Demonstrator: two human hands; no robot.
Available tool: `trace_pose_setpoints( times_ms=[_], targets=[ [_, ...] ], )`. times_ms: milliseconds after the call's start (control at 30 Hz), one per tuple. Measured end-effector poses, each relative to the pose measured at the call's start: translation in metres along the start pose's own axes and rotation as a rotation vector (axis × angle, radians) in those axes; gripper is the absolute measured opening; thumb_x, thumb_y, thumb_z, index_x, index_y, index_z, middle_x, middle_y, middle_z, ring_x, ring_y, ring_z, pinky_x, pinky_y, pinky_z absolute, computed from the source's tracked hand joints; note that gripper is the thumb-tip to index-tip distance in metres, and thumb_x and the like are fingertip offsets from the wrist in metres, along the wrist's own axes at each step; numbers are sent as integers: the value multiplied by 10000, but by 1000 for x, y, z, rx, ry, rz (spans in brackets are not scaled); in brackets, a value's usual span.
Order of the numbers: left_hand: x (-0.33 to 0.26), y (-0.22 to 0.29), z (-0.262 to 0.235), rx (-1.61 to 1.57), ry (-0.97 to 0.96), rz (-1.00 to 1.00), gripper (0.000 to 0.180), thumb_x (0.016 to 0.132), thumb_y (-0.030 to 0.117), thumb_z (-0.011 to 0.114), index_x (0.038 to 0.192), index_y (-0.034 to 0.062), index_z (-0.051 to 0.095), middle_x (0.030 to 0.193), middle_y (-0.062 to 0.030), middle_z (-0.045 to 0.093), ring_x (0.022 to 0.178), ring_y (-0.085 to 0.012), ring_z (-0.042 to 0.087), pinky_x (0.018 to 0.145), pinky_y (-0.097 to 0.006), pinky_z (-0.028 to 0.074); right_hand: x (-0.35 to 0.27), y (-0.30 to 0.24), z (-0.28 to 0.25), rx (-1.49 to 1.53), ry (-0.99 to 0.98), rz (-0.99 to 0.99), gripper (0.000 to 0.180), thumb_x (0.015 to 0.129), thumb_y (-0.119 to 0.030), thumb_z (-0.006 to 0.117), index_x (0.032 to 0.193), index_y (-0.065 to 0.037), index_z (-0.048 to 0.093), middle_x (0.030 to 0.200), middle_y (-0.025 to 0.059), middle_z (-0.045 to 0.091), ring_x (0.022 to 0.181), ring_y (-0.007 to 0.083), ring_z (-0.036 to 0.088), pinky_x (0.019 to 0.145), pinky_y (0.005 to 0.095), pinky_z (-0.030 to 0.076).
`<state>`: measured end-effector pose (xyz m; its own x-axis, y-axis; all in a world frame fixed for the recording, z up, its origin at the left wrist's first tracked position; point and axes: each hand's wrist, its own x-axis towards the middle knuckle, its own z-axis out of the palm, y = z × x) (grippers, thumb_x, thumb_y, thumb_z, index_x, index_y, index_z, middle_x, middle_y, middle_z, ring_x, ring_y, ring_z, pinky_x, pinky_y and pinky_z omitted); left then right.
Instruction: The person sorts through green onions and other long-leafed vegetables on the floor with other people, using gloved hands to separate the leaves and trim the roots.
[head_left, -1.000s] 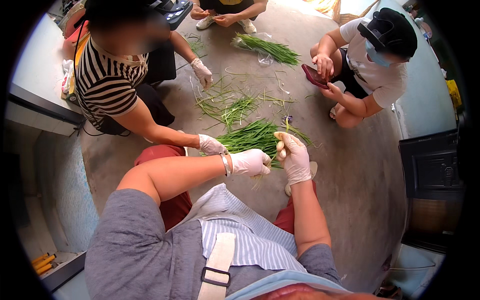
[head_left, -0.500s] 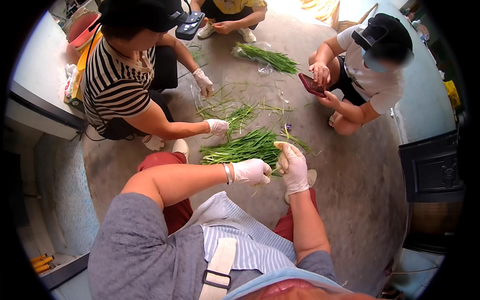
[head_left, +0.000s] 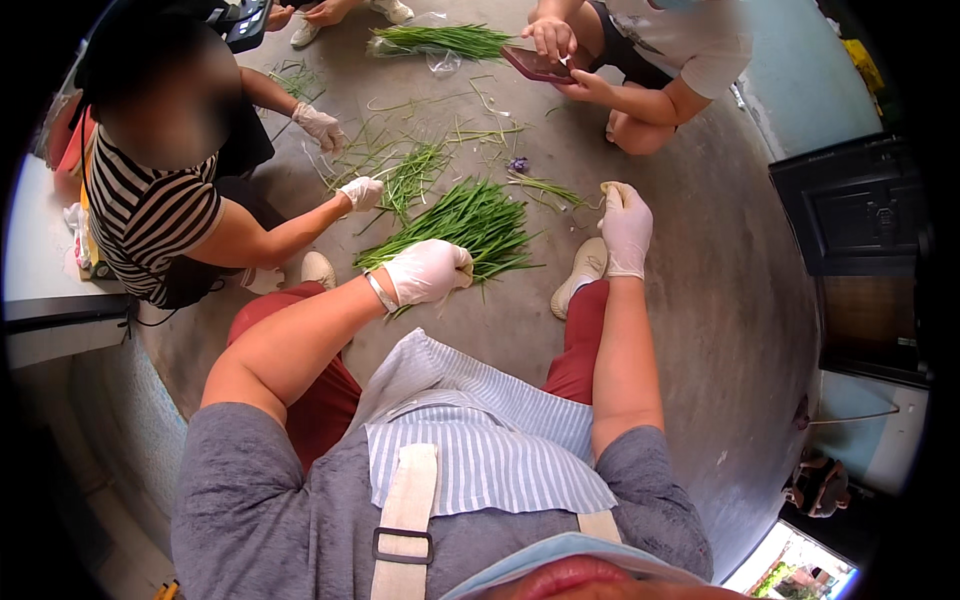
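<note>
A pile of green chives lies on the concrete floor in front of me. My left hand, in a thin white glove, is over the pile's near edge with its fingers curled closed; whatever they hold is hidden. Off to the right of the pile, my right hand, gloved too, is raised with its fingertips pinched together. A thin pale strand seems to show at those fingertips, too fine to name. Beyond the pile, a smaller heap of loose chives lies close to a co-worker's gloved hand.
A co-worker in a striped shirt crouches at the left. At the far right another person holds a phone. A bagged chive bundle lies farther off. A small purple item and stray stalks dot the floor. A black cabinet door stands right.
My hands, close together before, are now wide apart: the left over the pile's near edge, the right off to the right. The view has shifted, so the surroundings sit farther left and higher.
</note>
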<state>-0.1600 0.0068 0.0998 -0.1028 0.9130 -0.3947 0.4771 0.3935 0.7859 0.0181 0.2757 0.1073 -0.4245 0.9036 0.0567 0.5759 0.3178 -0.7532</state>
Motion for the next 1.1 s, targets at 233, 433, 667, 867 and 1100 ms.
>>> trace_pose_setpoints(
  times_ms=[233,433,667,867,1100],
  targets=[
    [24,-64,-6,170,6,-197,172,791,189,670,864,34,694,707,-145,660,670,-276,645,659,-378,499,19,18,1,-132,48,-39,252,867,-289,648,914,-46,690,866,171,680,858,351,650,752,422,493],
    [33,-131,7,327,-237,-531,174,789,135,625,874,4,702,782,-172,687,746,-304,682,671,-395,535,11,-7,12,-170,-151,-24,366,896,-416,592,940,-69,700,893,170,687,849,354,644,742,428,488],
    [75,-199,31,634,-161,-528,269,798,82,605,1041,40,713,1033,-215,692,981,-386,668,796,-436,539,3,-20,21,-110,-237,-107,347,903,-397,585,961,-73,696,883,160,686,852,352,641,747,424,491],
    [92,-208,53,694,-116,-580,256,871,77,527,1060,71,700,1147,-193,665,1069,-372,641,883,-452,522,-11,-31,25,-110,-279,-191,329,905,-369,589,974,-63,688,968,156,680,900,349,639,782,430,497],
    [96,-195,65,545,27,-542,251,874,88,499,1061,59,663,1114,-214,663,1050,-397,633,877,-466,512,-14,-34,34,-268,-404,-260,277,905,-292,562,926,-47,690,913,174,679,860,361,653,772,445,511]
  ],
)
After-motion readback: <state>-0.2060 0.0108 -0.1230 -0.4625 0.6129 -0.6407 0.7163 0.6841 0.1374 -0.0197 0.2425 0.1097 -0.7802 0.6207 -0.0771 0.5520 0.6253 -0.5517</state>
